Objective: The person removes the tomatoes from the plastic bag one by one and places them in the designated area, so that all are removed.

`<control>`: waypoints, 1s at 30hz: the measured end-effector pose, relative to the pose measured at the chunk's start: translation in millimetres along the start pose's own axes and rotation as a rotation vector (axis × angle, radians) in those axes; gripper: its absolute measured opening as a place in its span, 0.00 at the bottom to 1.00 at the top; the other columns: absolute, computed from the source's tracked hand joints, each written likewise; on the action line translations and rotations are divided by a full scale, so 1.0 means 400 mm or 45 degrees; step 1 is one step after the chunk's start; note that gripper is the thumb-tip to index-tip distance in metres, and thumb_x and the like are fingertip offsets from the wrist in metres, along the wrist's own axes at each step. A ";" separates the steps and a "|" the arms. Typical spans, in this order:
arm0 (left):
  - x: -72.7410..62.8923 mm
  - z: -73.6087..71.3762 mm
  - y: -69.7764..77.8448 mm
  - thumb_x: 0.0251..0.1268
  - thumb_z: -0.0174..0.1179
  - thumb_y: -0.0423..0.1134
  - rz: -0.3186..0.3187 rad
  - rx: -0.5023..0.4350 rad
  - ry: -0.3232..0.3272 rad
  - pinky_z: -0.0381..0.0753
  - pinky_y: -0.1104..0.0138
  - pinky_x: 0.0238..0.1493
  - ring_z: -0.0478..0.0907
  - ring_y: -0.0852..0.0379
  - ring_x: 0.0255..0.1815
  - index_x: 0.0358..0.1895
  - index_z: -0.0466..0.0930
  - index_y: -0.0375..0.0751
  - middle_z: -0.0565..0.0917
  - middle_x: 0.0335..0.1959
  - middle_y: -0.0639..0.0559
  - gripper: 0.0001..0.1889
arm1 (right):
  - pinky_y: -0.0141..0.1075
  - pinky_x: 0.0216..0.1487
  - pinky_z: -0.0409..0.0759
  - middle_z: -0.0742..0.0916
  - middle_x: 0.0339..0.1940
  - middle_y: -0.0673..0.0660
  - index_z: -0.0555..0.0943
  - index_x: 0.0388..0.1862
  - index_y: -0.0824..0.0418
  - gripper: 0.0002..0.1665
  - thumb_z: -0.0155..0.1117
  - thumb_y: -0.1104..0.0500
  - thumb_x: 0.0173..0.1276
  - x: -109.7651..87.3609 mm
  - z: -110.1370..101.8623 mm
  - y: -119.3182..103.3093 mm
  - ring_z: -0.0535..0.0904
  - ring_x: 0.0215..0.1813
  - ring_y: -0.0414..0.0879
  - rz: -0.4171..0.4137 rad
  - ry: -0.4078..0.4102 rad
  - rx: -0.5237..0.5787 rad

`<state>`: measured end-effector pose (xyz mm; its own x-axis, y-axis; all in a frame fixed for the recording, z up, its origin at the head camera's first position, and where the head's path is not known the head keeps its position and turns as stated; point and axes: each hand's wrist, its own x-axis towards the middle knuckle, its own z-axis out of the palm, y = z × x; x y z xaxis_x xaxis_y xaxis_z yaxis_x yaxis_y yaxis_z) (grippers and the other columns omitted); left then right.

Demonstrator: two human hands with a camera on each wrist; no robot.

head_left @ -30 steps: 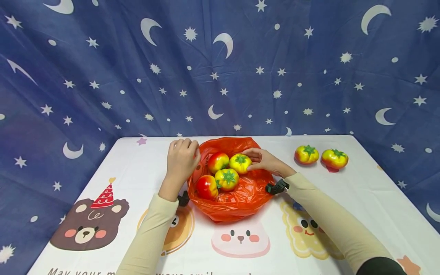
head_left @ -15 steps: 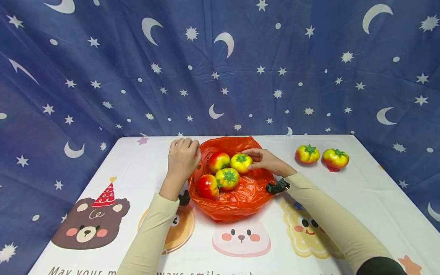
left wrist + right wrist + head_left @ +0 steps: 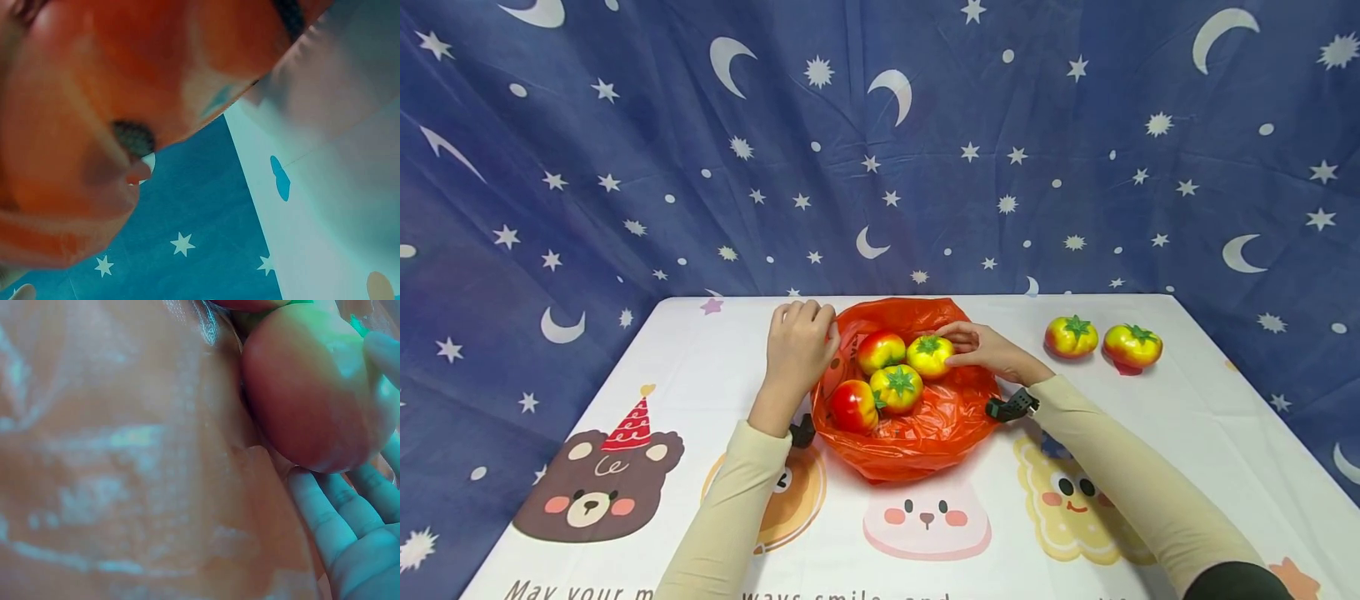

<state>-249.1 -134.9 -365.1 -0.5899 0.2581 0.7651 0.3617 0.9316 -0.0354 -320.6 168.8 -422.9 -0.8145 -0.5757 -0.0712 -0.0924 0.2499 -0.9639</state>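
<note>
A red plastic bag [image 3: 940, 433] stands with its mouth wide and several glossy red-and-yellow tomatoes inside. My left hand [image 3: 801, 346] grips the bag's left rim with curled fingers; in the left wrist view the orange-looking bag [image 3: 150, 69] hides that hand's fingertips. Inside the bag, my right hand [image 3: 988, 350] holds a yellow tomato [image 3: 930, 357] with a green star-shaped top. In the right wrist view, fingers [image 3: 344, 512] reach under this tomato [image 3: 312, 394] and the thumb lies on its upper side. Close by are another yellow tomato [image 3: 897, 389] and two redder ones [image 3: 880, 352].
Two more tomatoes [image 3: 1071, 337] sit at the back right of the table, one with a small red patch beneath it. A white cloth with cartoon prints [image 3: 598, 492] covers the table. Behind it hangs a blue curtain [image 3: 925, 242] with moons and stars.
My right hand has shifted slightly to the right with the yellow tomato, which now sits a little farther from its neighbours. The left hand keeps its place on the bag's rim.
</note>
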 end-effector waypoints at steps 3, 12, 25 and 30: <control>0.000 0.000 0.000 0.56 0.59 0.33 -0.001 -0.003 -0.004 0.76 0.54 0.47 0.77 0.46 0.32 0.30 0.79 0.37 0.81 0.27 0.44 0.03 | 0.32 0.60 0.75 0.71 0.68 0.67 0.67 0.65 0.68 0.33 0.64 0.64 0.61 -0.002 -0.004 0.001 0.73 0.64 0.49 0.008 -0.018 -0.003; -0.001 0.001 -0.001 0.56 0.59 0.33 -0.003 -0.009 -0.016 0.75 0.54 0.48 0.77 0.46 0.32 0.31 0.79 0.37 0.80 0.27 0.44 0.03 | 0.31 0.61 0.73 0.69 0.70 0.65 0.64 0.68 0.66 0.37 0.65 0.66 0.59 0.000 -0.006 0.007 0.73 0.65 0.47 -0.018 -0.103 0.026; 0.000 -0.001 -0.001 0.55 0.59 0.33 0.002 -0.012 0.007 0.76 0.54 0.47 0.77 0.46 0.32 0.30 0.78 0.37 0.81 0.27 0.44 0.02 | 0.28 0.59 0.75 0.69 0.69 0.66 0.64 0.68 0.68 0.39 0.66 0.67 0.58 -0.002 -0.002 0.009 0.76 0.60 0.38 -0.077 -0.115 0.067; 0.000 -0.002 -0.001 0.55 0.59 0.33 0.004 -0.009 0.010 0.76 0.54 0.47 0.77 0.46 0.32 0.30 0.78 0.38 0.80 0.27 0.44 0.02 | 0.28 0.58 0.75 0.71 0.68 0.65 0.65 0.67 0.67 0.37 0.66 0.67 0.58 -0.004 -0.004 0.007 0.77 0.59 0.38 -0.078 -0.094 0.072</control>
<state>-248.6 -135.5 -364.5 -0.5829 0.2586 0.7703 0.3685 0.9290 -0.0330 -320.5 171.7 -424.9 -0.7636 -0.6450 -0.0285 -0.1064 0.1692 -0.9798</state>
